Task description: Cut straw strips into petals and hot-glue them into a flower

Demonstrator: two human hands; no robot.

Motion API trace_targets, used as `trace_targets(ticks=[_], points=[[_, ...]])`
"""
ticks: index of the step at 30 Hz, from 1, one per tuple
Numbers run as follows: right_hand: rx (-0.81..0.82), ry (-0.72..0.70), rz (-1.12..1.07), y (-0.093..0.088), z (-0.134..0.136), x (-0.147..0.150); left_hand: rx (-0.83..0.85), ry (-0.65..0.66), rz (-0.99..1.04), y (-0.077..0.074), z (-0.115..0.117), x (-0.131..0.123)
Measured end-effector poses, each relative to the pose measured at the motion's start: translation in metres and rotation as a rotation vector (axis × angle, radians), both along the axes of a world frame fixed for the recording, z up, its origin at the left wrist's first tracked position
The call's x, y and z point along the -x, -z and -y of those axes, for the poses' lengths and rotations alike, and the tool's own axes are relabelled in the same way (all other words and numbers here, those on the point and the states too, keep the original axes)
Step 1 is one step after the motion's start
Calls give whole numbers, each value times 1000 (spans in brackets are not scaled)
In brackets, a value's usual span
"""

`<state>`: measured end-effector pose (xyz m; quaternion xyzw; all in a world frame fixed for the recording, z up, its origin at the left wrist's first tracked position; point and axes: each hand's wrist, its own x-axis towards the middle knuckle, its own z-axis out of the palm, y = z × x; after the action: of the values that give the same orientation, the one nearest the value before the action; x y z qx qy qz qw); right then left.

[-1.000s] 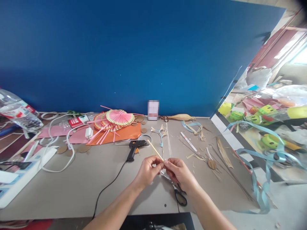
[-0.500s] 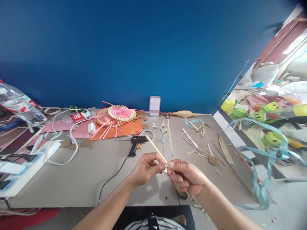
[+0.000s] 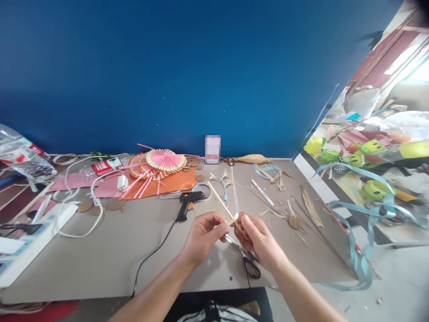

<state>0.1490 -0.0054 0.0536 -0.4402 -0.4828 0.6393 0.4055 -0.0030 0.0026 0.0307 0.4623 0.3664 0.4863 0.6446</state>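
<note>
My left hand and my right hand meet above the grey table, near its front edge. Both pinch a thin pale wooden stick that slants up and away to the left. A small pale strip shows at the fingertips where the stick passes between the hands. Black-handled scissors lie on the table just under my right hand. A black glue gun rests a little beyond my left hand, its cord running toward the front edge.
Pink and yellow folded paper fans lie on orange paper at the back. White cables and a power strip crowd the left. Dry leaf strips, thin sticks and light blue ribbon are scattered on the right. A blue wall stands behind.
My right hand has risen and moved up the stick toward my left hand's fingertips. The stick's far end has swung slightly right. The scissors under the right hand show again.
</note>
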Motion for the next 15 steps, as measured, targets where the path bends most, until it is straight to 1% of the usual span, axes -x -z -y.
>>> trace_targets(ticks=[3,5,7,10,13,15], points=[[-194,33,244,2,5,7,22,-33,-67,0,-2,-5],[-241,76,365,3,5,8,18,-39,-94,1,-2,-6],[-239,110,417,5,2,8,0,-42,-118,2,-2,-6],[-125,92,358,6,-3,9,-44,-36,-173,5,-4,-5],[100,-6,136,4,-8,8,-120,12,-201,6,-9,-3],[244,-73,-33,1,-13,6,-162,61,-167,6,-14,-2]])
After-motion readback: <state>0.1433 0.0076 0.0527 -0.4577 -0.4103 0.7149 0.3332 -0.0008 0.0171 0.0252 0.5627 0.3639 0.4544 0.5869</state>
